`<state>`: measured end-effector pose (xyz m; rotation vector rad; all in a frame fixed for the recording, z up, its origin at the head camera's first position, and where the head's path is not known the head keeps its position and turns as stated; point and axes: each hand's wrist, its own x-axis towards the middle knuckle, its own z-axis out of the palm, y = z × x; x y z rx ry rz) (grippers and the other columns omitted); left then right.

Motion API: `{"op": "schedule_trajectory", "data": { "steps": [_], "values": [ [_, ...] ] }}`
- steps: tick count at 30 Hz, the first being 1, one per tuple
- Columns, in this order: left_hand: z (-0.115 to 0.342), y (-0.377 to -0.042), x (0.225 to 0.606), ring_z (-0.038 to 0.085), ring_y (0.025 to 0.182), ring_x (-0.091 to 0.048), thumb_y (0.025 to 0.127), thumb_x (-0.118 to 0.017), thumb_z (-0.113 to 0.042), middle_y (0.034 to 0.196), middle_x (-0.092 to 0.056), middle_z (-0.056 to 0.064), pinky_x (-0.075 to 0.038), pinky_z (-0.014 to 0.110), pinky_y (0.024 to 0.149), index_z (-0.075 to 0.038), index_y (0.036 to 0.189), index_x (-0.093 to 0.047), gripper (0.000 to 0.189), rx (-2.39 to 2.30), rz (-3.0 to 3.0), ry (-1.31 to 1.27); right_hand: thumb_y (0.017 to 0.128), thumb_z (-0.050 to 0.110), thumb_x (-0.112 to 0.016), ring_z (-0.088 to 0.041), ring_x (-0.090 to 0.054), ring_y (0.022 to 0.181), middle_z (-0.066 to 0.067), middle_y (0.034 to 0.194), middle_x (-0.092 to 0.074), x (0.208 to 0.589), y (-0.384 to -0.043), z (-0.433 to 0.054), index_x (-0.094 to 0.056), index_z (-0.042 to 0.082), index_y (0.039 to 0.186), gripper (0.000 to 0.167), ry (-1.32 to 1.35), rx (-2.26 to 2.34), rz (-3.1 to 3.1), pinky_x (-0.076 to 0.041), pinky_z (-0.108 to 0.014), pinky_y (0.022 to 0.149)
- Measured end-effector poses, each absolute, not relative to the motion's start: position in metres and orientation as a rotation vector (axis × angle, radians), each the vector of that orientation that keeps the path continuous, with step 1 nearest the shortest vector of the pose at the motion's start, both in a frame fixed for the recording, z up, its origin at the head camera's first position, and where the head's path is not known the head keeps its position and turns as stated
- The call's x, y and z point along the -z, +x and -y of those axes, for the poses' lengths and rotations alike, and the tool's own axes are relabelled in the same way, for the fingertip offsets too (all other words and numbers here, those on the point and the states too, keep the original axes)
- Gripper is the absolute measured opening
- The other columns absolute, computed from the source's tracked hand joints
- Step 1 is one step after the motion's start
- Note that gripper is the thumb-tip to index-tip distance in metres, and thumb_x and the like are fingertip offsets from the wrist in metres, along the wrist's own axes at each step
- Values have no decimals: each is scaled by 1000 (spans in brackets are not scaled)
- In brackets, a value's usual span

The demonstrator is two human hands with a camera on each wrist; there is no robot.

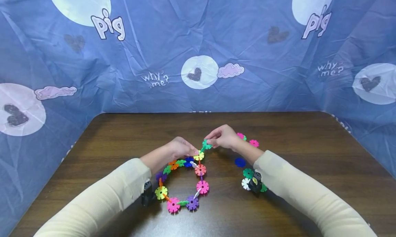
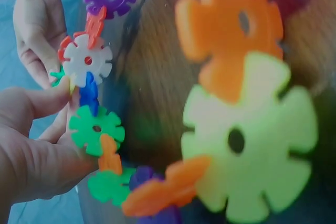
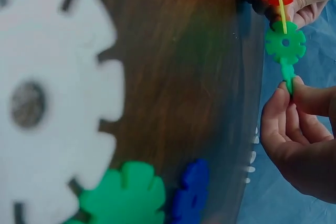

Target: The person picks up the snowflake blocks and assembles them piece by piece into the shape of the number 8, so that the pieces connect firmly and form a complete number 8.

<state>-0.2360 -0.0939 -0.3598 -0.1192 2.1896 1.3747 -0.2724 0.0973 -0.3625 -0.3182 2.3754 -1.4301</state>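
Ring of the disc chain (image 1: 192, 203) lies left of centre on the table (image 1: 294, 133) and looks closed. A tail leads off the salmon disc (image 1: 200, 167) on its far right side.

Left hand (image 1: 182, 148) is over the ring's far edge, fingers pinching the yellow disc (image 1: 199, 155) in the tail. Good brace, but it's 1 piece back from the end. If the joint flexes, I'd shift the pinch to the green link (image 1: 202, 149), just right and far of it, so the push doesn't load 2 joints.

Teal disc (image 1: 207, 144) is the tail's end, touching the green link; the 2 sit crosswise. Can't tell if the slots are fully home.

Right hand (image 1: 223, 137), fingers pinching teal's right side. Keep slots in line, faces square, push straight along the tail, no twist. Light tug to check. Main risk: yanking the ring or popping an older joint.

Far right: 2 pink discs (image 1: 254, 143). Nearer: blue disc (image 1: 240, 162), then white disc (image 1: 246, 184). Keep the right forearm off them.
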Motion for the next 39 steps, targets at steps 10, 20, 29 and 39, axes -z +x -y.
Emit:
{"op": "schedule_trajectory", "data": {
  "steps": [10,20,29,39],
  "values": [
    [83,-231,360,18,90,-61,85,-71,-9,96,-73,12,-48,38,97,3,95,-73,16,-1387,-2287,-235,88,-1,-65,-6,-62,60,-3,77,-72,360,-272,-95,-67,-11,108,23,-138,1433,-2277,-59,-25,67],
    [93,-230,353,17,88,-63,85,-71,-13,98,-73,10,-51,35,91,0,100,-73,20,-1385,-2285,-213,86,1,-68,-6,-65,63,-11,87,-75,353,-269,-96,-67,-10,109,26,-153,1524,-2255,-60,-32,75],
    [104,-220,352,25,93,-71,86,-70,-13,102,-74,17,-54,40,93,2,102,-72,22,-1343,-2327,-158,89,-1,-63,-10,-69,73,-4,89,-72,354,-272,-94,-59,-10,123,35,-22,1673,-1994,-54,-38,90],
    [101,-233,352,18,87,-71,92,-65,-25,110,-72,16,-58,36,87,2,115,-65,35,-1517,-2287,-185,90,-5,-59,-10,-69,72,-1,81,-70,360,-271,-88,-56,-11,126,36,50,1733,-1887,-58,-30,81]
  ]
}}
